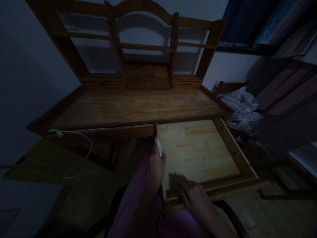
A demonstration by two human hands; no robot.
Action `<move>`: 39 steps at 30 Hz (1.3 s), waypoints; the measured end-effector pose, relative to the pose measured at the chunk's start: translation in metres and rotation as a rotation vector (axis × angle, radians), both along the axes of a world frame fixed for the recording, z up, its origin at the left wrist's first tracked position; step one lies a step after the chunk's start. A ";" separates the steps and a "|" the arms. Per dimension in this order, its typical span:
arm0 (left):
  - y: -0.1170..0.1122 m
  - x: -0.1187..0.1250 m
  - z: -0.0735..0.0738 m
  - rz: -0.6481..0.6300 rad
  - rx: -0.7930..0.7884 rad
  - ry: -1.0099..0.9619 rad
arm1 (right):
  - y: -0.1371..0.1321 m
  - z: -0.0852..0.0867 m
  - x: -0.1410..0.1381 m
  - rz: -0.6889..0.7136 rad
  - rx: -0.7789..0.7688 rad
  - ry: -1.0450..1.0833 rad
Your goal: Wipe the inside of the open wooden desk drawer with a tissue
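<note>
A wooden drawer (pixel 195 152) is pulled out of the desk over my lap, with a pale bottom showing faint dark marks. At its left side wall, my left hand (pixel 156 165) is closed around a crumpled white tissue or cloth (pixel 158 147), pressed near the wall's top edge. My right hand (pixel 194 195) rests over the drawer's front panel, fingers curled over its upper edge toward the inside. Its fingertips cast a shadow on the drawer bottom.
The wooden desk (pixel 138 105) carries a shelf hutch (pixel 148 49) against the wall. A white cable (pixel 90 142) hangs at the left front edge. Plastic bags (pixel 244 109) lie on a chair at the right. A second drawer (pixel 123 132) sits closed at left. The room is dim.
</note>
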State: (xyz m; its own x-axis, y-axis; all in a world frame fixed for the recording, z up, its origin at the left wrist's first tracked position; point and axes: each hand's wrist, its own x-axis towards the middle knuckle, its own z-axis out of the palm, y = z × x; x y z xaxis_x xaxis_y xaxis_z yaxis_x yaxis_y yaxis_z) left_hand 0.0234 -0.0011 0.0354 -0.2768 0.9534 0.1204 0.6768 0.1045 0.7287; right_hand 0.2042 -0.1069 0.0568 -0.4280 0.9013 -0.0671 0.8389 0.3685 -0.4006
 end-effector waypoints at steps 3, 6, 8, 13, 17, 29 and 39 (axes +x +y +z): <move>0.002 0.001 0.000 -0.017 -0.040 0.128 | 0.000 -0.002 0.000 0.001 -0.013 -0.011; 0.008 0.002 -0.001 -0.026 0.019 0.131 | 0.000 -0.002 0.000 -0.005 -0.011 -0.017; 0.011 0.001 0.000 -0.016 0.057 0.093 | 0.000 -0.001 0.000 -0.009 -0.011 -0.017; 0.007 -0.007 0.002 0.023 0.142 -0.081 | 0.000 -0.001 0.000 -0.014 -0.023 -0.015; 0.010 -0.018 -0.006 0.077 0.166 -0.258 | 0.000 -0.003 0.000 -0.012 -0.018 -0.009; 0.078 -0.043 0.017 0.013 0.034 -0.136 | 0.000 0.000 -0.001 -0.020 -0.021 0.010; 0.031 -0.038 0.001 -0.085 -0.029 -0.252 | 0.000 0.002 -0.001 -0.014 -0.043 0.014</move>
